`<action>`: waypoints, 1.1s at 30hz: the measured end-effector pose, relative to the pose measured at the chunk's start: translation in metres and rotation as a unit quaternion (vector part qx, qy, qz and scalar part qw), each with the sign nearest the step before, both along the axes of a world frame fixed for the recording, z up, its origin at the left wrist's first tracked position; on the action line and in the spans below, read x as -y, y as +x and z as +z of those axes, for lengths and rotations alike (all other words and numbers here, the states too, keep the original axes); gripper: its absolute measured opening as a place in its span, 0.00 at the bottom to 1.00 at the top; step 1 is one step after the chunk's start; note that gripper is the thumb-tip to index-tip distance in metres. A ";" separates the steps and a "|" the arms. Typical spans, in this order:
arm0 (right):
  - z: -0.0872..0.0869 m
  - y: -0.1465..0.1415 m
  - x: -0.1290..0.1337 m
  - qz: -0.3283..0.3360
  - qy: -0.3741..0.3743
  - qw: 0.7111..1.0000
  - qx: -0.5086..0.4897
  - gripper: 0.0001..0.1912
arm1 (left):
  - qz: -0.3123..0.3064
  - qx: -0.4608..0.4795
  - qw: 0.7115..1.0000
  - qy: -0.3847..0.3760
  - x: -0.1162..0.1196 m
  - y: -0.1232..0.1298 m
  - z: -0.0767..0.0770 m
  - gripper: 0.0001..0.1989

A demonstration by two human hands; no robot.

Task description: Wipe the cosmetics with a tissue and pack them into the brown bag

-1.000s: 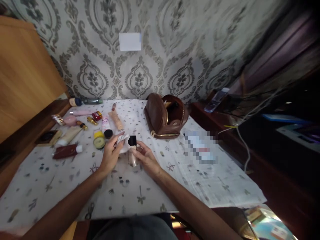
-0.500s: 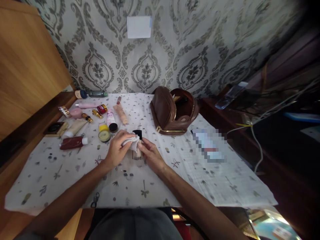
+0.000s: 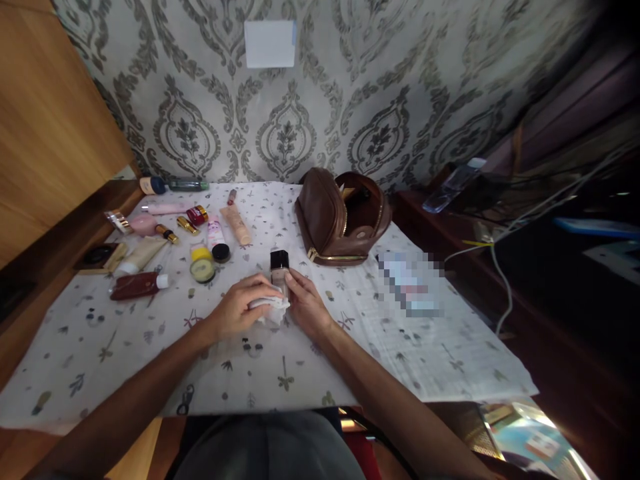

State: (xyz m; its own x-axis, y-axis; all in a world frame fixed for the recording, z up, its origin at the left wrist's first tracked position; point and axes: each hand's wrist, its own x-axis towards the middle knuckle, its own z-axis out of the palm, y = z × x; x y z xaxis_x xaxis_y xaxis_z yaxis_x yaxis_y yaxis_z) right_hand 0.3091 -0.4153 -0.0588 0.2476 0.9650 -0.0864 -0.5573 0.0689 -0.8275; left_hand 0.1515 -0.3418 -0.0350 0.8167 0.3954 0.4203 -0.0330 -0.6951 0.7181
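Note:
My right hand point(image 3: 309, 303) grips a small foundation bottle point(image 3: 280, 279) with a black cap, its fingers along the bottle's right side. In my left hand point(image 3: 246, 303) is a crumpled white wipe point(image 3: 274, 310), pressed against the lower part of the bottle and hiding its base. To the left of my hands lie an open round jar point(image 3: 203, 270) of pale yellow content, a black round lid point(image 3: 221, 253) and a dark red bottle point(image 3: 137, 287) with a white cap. A beige tube point(image 3: 237, 225) rests beyond them.
A brown cosmetic bag point(image 3: 333, 230) stands unzipped at the back. Right of it lies a blurred flat item point(image 3: 410, 283) on the patterned white cloth point(image 3: 300, 373). Several more cosmetics, including a pink tube point(image 3: 170, 208), are spread at the left. A plastic bottle point(image 3: 453, 187) lies at the far right.
The wipe has moved down from near the black cap to the bottle's lower part, with my left hand. The cap is now uncovered. The view has shifted slightly.

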 end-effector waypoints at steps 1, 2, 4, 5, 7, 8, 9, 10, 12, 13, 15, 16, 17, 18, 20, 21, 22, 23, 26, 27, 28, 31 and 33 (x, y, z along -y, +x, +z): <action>0.000 -0.001 0.000 0.002 0.001 1.000 0.002 0.18 | 0.002 0.002 1.000 0.000 0.000 0.000 -0.001 0.11; 0.000 -0.002 0.001 0.006 0.000 1.000 0.005 0.19 | 0.007 0.006 1.000 0.001 0.000 0.000 -0.002 0.11; 0.002 -0.003 0.001 0.018 -0.001 1.000 0.015 0.19 | 0.026 0.014 1.000 0.005 0.000 0.000 -0.003 0.11; 0.002 -0.004 0.002 0.025 -0.001 0.999 0.020 0.20 | 0.038 0.019 0.999 0.007 0.000 0.000 -0.004 0.11; 0.004 -0.005 0.003 0.042 0.000 0.999 0.026 0.20 | 0.067 0.034 0.997 0.012 -0.002 0.000 -0.005 0.11; 0.004 -0.006 0.003 0.054 0.000 0.998 0.026 0.19 | 0.084 0.044 0.995 0.015 -0.003 0.000 -0.005 0.11; 0.005 -0.006 0.003 0.067 0.000 0.997 0.025 0.19 | 0.104 0.054 0.993 0.017 -0.005 -0.001 -0.005 0.11; 0.005 -0.006 0.004 0.082 -0.003 0.996 0.024 0.18 | 0.128 0.065 0.989 0.019 -0.007 -0.001 -0.005 0.11; 0.004 -0.007 0.005 0.110 -0.008 0.994 0.019 0.17 | 0.182 0.085 0.980 0.018 -0.010 -0.002 -0.004 0.11; 0.004 -0.008 0.005 0.118 -0.008 0.993 0.015 0.17 | 0.206 0.092 0.974 0.012 -0.012 -0.002 -0.004 0.10; 0.002 -0.008 0.006 0.122 -0.007 0.993 0.004 0.19 | 0.237 0.096 0.967 -0.007 -0.015 -0.003 -0.003 0.10; 0.001 -0.009 0.006 0.120 -0.007 0.993 -0.003 0.20 | 0.239 0.095 0.966 -0.018 -0.015 -0.003 -0.004 0.10; 0.000 -0.009 0.006 0.118 -0.007 0.993 -0.011 0.22 | 0.235 0.093 0.967 -0.027 -0.016 -0.004 -0.004 0.10; -0.001 -0.008 0.005 0.116 -0.006 0.993 -0.019 0.23 | 0.228 0.091 0.969 -0.034 -0.016 -0.004 -0.004 0.10; -0.002 -0.008 0.004 0.109 -0.004 0.993 -0.033 0.24 | 0.215 0.091 0.972 -0.038 -0.016 -0.003 -0.005 0.10; -0.003 -0.008 0.004 0.102 -0.002 0.994 -0.041 0.24 | 0.208 0.091 0.973 -0.036 -0.015 -0.003 -0.006 0.10; -0.003 -0.007 0.003 0.095 -0.001 0.994 -0.050 0.23 | 0.199 0.089 0.975 -0.033 -0.014 -0.003 -0.006 0.10; -0.003 -0.006 0.002 0.087 -0.002 0.994 -0.061 0.23 | 0.186 0.085 0.978 -0.029 -0.012 -0.002 -0.006 0.10; -0.006 -0.003 0.000 0.057 -0.014 0.994 -0.095 0.21 | 0.121 0.064 0.991 -0.007 -0.006 -0.001 -0.005 0.10; -0.007 -0.002 -0.001 0.044 -0.020 0.993 -0.105 0.20 | 0.094 0.057 0.994 0.003 -0.004 -0.001 -0.004 0.10; -0.007 -0.001 -0.001 0.031 -0.025 0.993 -0.113 0.20 | 0.068 0.050 0.996 0.013 -0.002 0.000 -0.003 0.10; -0.008 0.002 -0.002 0.010 -0.035 0.992 -0.121 0.18 | 0.005 0.031 0.999 0.041 0.005 0.001 -0.002 0.11; -0.005 0.003 -0.002 0.007 -0.035 0.993 -0.114 0.20 | -0.019 0.024 0.998 0.054 0.008 0.001 -0.003 0.12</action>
State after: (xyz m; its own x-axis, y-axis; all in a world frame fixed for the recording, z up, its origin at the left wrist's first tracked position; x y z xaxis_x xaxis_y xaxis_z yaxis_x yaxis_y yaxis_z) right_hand 0.3119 -0.4136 -0.0643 0.2009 0.9577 -0.2062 -0.7310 0.0064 -0.6823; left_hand 0.1528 -0.3499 -0.0378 0.8079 0.3143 0.4985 -0.0944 -0.7659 0.6360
